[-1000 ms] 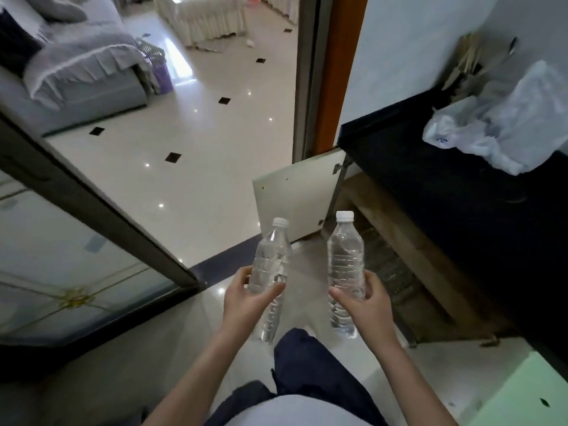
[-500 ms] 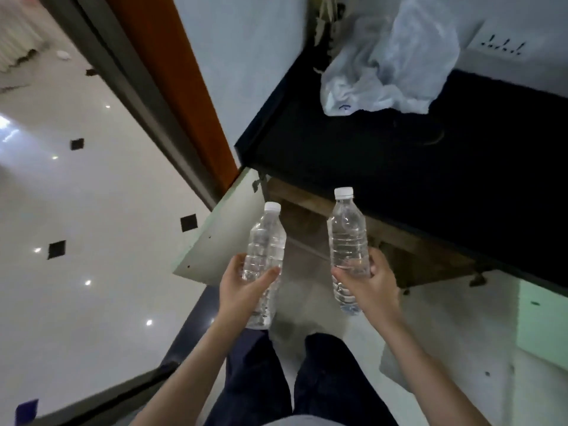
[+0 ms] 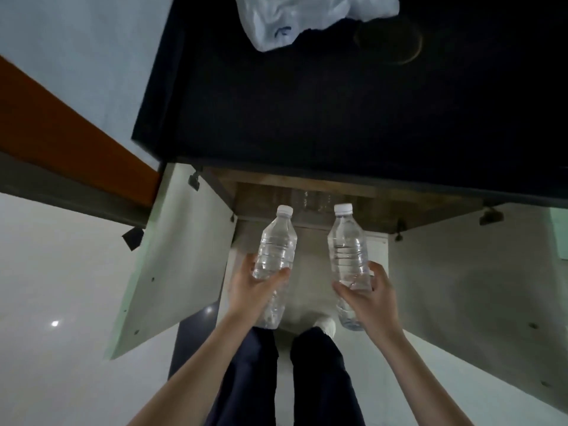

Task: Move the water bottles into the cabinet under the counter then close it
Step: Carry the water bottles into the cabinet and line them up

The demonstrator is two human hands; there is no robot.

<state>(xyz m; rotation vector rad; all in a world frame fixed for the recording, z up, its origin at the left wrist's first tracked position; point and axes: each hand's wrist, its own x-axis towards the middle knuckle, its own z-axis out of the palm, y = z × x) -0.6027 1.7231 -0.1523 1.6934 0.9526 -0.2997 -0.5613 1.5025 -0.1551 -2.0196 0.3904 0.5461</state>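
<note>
While both doors hang open below the black counter, neither water bottle is in the cabinet yet.

Left hand: fingers and thumb curled round the lower half of the left bottle, thumb across its front. Right hand: same grip on the right bottle, thumb in front, fingers wrapped behind.

Both bottles are clear with white caps, roughly upright, and held in the air just in front of the counter's front edge. They are side by side and not touching. The caps overlap the cabinet opening in this view; the bodies sit in front of it, between the two doors.

Left door is swung out from under the counter's left end, pale inner face showing. Right door is swung out from under the counter further right, same pale face. The cabinet under the counter has a brown wood interior and is dim. There are faint clear shapes inside, can't tell what.

On the counter, at its far side: a crumpled white plastic bag, with a thin ring just beside it, mark or object, can't tell. Left of the counter: grey wall, then an orange door frame. In front of the counter: pale floor, dark trousers, one white shoe tip.
</note>
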